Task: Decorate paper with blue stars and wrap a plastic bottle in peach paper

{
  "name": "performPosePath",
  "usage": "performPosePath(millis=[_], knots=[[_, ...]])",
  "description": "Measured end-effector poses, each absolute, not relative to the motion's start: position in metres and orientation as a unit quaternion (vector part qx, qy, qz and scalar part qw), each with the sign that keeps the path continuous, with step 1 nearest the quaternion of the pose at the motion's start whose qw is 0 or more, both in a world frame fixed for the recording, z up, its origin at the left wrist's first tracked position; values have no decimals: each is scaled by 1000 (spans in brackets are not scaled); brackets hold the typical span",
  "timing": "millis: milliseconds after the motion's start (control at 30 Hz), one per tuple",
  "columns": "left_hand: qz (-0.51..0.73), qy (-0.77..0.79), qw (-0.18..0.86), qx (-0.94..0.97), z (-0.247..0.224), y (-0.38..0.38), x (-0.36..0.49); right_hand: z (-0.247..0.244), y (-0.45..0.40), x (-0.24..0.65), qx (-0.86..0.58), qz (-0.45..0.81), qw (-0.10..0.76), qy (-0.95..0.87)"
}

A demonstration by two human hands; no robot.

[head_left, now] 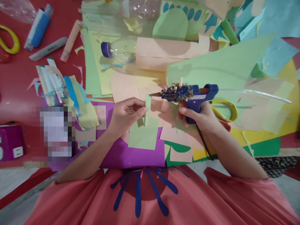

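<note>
My left hand pinches a narrow light-green paper strip between thumb and fingers, holding it upright over the paper-covered table. In my right hand is a blue glue gun, its fingers wrapped around the handle. The nozzle points left and its tip is at the strip's upper end; whether they touch I cannot tell. Bits of scrap cling to the gun's front, and a small red light glows on its body. A clear glue stick sticks out of the back. Below the strip lies a light-green sheet.
Behind my hands a plastic bottle with a blue cap lies wrapped in peach paper. Yellow-handled scissors rest by my right wrist. Several markers and glue tubes are at left. A black cord hangs from the gun.
</note>
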State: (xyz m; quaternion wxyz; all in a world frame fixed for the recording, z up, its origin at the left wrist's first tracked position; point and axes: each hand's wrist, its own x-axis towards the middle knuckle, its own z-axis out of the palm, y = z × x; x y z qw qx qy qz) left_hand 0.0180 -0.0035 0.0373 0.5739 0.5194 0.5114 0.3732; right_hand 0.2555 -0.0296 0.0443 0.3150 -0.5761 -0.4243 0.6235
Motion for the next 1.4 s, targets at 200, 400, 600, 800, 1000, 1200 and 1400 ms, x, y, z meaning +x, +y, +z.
performPosePath(millis=[200,400,600,800,1000,1200,1400], knots=[[374,516,566,523,37,-4,17,42,-30,257,-573,618,320,-432],[368,522,557,531,36,-3,18,40,-32,258,-571,620,308,-441],[381,518,567,515,35,-2,17,40,-31,257,-568,619,302,-452],[388,521,565,509,35,-2,18,41,-32,257,-573,614,288,-461],[398,525,578,481,33,0,18,41,-32,256,-563,623,274,-468],[413,514,576,482,32,1,17,40,-33,258,-572,619,264,-469],[410,518,585,471,33,3,17,39,-33,257,-581,621,261,-457]])
